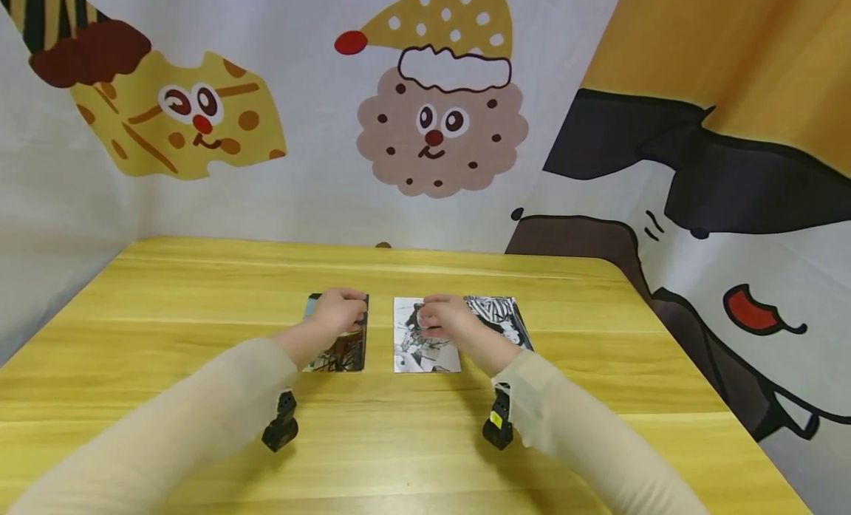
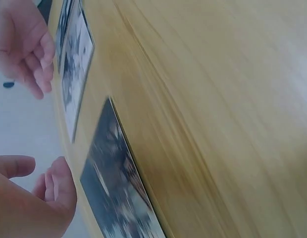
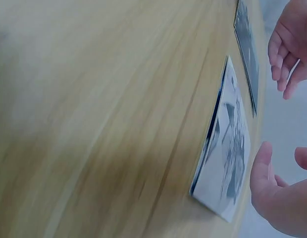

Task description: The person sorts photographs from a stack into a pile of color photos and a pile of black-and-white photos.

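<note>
Three printed picture cards lie side by side on the wooden table [image 1: 399,441]. Over the left card, dark brown and blue [image 1: 342,356], hovers my left hand [image 1: 339,313], partly covering it. My right hand [image 1: 449,319] is above the black-and-white middle card [image 1: 415,358]; its forearm overlaps the right card [image 1: 497,308], patterned in bold black and white. In the left wrist view, the left hand [image 2: 42,198] has its thumb apart from bent fingers, with nothing between them. The right wrist view likewise shows the right hand [image 3: 280,198] holding nothing, beside the middle card's edge.
Behind the table hangs a white curtain [image 1: 319,205] with cartoon prints, its lower edge meeting the table's far side. Small black wrist cameras, left [image 1: 282,423] and right [image 1: 499,419], stick out below the sleeves.
</note>
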`<state>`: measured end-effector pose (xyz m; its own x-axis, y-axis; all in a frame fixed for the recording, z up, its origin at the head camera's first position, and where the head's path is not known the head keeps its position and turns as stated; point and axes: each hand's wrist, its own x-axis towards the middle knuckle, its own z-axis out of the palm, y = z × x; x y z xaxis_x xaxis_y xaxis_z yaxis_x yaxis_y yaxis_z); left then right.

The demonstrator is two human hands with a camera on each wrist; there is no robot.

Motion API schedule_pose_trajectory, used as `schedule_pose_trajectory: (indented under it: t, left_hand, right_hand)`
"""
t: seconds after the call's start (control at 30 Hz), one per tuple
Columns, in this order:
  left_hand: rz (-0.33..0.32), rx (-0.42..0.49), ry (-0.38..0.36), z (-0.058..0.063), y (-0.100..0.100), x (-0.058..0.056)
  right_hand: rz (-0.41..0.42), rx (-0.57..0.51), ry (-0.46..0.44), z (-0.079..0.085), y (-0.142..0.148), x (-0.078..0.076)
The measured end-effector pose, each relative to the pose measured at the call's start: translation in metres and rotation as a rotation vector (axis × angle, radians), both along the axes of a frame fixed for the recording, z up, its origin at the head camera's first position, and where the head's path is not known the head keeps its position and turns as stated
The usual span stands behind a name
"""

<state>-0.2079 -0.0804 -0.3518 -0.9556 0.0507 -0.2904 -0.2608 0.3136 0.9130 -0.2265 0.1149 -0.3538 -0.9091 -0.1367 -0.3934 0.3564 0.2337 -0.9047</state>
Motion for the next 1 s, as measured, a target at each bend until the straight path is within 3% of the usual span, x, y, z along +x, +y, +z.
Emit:
schedule_pose_trajectory:
  t: [0.3,0.43,0.7,1.0]
  left_hand:
    - [0.006,0.054,-0.051,-0.010,0.026,-0.006]
    - [0.005,0.018,-0.065,-0.014,0.033,-0.007]
    - [-0.041,0.026,-0.073,-0.015,0.037,-0.001]
    - [-0.029,0.036,-0.062,-0.018,0.040,-0.003]
  right_hand:
    - [-0.046,0.001,-0.008,0.000,0.026,-0.003]
    - [-0.036,0.033,-0.012,-0.002,0.038,-0.005]
    - [-0.037,0.089,-0.040,-0.007,0.047,-0.002]
    - [-0.068,0.075,-0.061,-0.008,0.050,0.000]
